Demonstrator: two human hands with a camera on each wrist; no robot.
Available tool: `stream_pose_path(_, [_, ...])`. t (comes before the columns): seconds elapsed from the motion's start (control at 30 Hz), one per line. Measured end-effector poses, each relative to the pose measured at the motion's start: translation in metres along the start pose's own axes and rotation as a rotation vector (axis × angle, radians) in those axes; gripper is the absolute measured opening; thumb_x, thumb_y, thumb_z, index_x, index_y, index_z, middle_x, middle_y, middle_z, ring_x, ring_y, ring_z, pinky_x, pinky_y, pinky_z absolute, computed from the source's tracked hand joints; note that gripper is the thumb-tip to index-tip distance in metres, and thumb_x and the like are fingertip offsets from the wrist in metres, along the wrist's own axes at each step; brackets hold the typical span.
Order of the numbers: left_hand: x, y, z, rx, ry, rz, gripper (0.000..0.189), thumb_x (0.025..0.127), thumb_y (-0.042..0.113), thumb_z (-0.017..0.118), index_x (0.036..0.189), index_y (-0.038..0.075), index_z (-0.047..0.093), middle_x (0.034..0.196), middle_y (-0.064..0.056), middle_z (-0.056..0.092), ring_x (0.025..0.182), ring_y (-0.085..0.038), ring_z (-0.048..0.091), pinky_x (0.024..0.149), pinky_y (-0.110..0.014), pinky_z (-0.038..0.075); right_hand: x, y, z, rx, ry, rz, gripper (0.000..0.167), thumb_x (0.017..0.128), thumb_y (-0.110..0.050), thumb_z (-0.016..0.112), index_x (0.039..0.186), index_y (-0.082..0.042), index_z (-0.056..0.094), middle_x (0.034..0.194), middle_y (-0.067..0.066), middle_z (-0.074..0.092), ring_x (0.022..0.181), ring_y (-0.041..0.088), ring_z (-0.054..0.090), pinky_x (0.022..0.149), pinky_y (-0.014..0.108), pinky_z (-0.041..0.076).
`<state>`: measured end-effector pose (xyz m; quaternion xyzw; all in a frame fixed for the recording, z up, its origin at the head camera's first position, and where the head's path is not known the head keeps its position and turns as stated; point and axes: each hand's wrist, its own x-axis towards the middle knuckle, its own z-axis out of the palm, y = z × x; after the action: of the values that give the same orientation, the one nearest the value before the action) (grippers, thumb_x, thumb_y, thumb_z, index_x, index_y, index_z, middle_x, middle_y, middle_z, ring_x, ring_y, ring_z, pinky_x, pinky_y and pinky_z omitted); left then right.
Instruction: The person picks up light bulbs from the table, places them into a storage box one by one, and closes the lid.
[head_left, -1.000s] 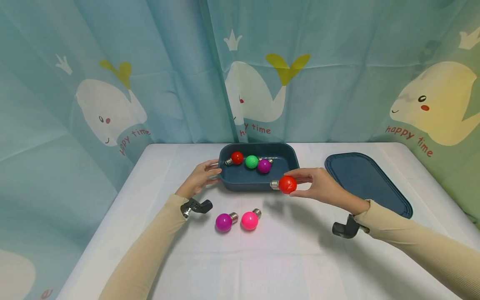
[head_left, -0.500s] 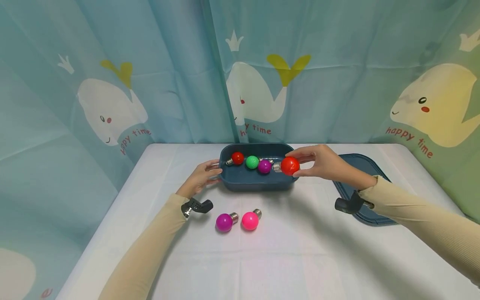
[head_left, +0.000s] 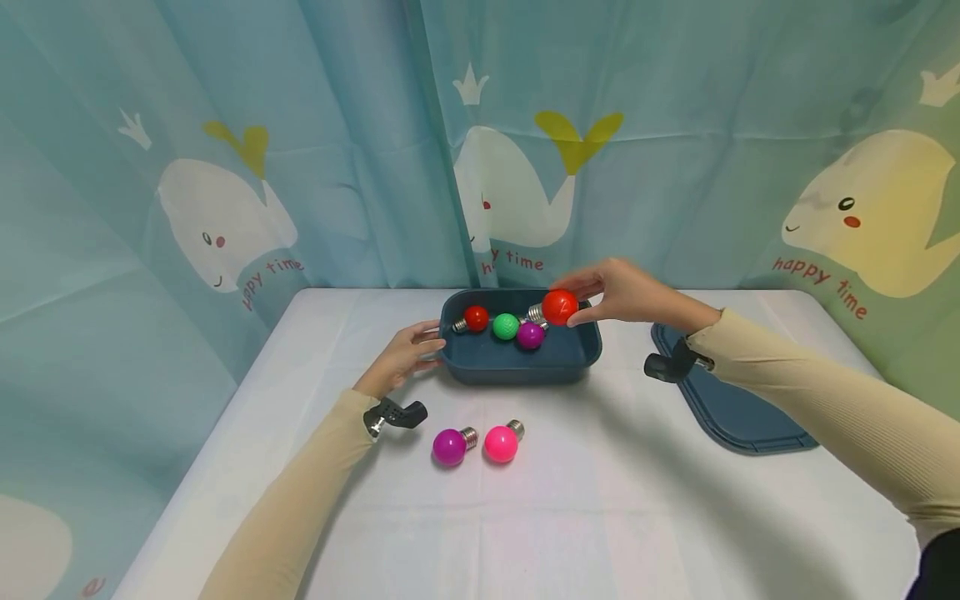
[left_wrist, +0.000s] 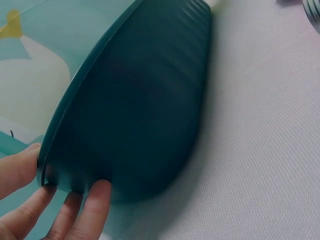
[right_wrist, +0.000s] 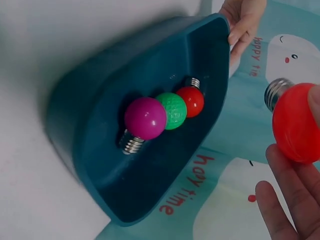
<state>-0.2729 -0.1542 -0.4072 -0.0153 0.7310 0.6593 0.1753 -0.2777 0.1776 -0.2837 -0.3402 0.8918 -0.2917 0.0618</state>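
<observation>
My right hand point(head_left: 630, 293) pinches a red light bulb point(head_left: 560, 307) over the right part of a dark blue box point(head_left: 517, 375). In the right wrist view the held bulb point(right_wrist: 295, 122) has its metal screw base pointing away from the fingers. Inside the box lie another red bulb point(head_left: 476, 317), a green textured bulb point(head_left: 506, 326) and a purple bulb point(head_left: 530, 336). My left hand point(head_left: 401, 358) touches the box's left end; in the left wrist view its fingertips point(left_wrist: 102, 187) rest against the outer wall and rim.
On the white tablecloth point(head_left: 600, 517) in front of the box lie a purple bulb point(head_left: 449, 447) and a pink bulb point(head_left: 501, 444). A dark blue lid point(head_left: 750, 417) lies at the right, partly under my right forearm. A whale-print curtain point(head_left: 360, 167) hangs behind the table.
My right hand has carried the red bulb from in front of the box's right corner up and back, then leftward over the box. The left hand stays at the box's left end.
</observation>
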Motion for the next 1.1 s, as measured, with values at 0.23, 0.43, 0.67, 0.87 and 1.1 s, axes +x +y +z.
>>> stream_pose_path(0.23, [0.0,-0.003,-0.001,-0.003,0.004,0.004,0.056,0.095,0.007,0.052,0.146,0.005,0.03,0.149,-0.02,0.034,0.132,-0.035,0.041,0.105,-0.047,0.042,0.026,0.003,0.008,0.021,-0.069,-0.027,0.052,0.076,-0.016,0.079,0.123,-0.003,0.061,0.114,0.015,0.068,0.104,0.028,0.066,0.09,0.042,0.054])
stream_pose_path(0.43, [0.0,-0.004,-0.002,-0.007,-0.006,0.016,0.056,0.096,0.007,0.051,0.147,0.004,0.028,0.149,-0.021,0.033,0.132,-0.037,0.041,0.105,-0.047,0.042,0.049,0.006,0.019,0.055,-0.109,-0.052,0.051,0.076,-0.015,0.078,0.123,-0.003,0.061,0.116,0.014,0.067,0.104,0.026,0.066,0.091,0.04,0.054])
stream_pose_path(0.67, [-0.002,-0.002,-0.002,-0.015,-0.015,0.027,0.056,0.096,0.007,0.051,0.147,0.003,0.027,0.149,-0.022,0.032,0.133,-0.038,0.04,0.106,-0.048,0.042,0.072,0.01,0.034,0.093,-0.137,-0.089,0.05,0.075,-0.013,0.079,0.122,-0.003,0.062,0.116,0.013,0.067,0.103,0.025,0.066,0.091,0.038,0.055])
stream_pose_path(0.87, [-0.001,-0.004,-0.002,-0.011,-0.009,0.024,0.056,0.096,0.008,0.052,0.146,0.004,0.029,0.149,-0.021,0.034,0.131,-0.036,0.042,0.104,-0.047,0.044,0.089,0.014,0.045,0.114,-0.153,-0.115,0.05,0.075,-0.011,0.079,0.121,-0.001,0.062,0.116,0.015,0.067,0.103,0.026,0.066,0.09,0.038,0.055])
stream_pose_path(1.1, [0.001,-0.004,-0.003,-0.021,-0.012,0.033,0.056,0.096,0.006,0.051,0.147,0.003,0.028,0.148,-0.022,0.034,0.131,-0.037,0.042,0.104,-0.047,0.044,0.104,0.018,0.061,0.131,-0.189,-0.1,0.05,0.076,-0.012,0.078,0.122,-0.003,0.062,0.119,0.015,0.066,0.104,0.026,0.066,0.09,0.036,0.055])
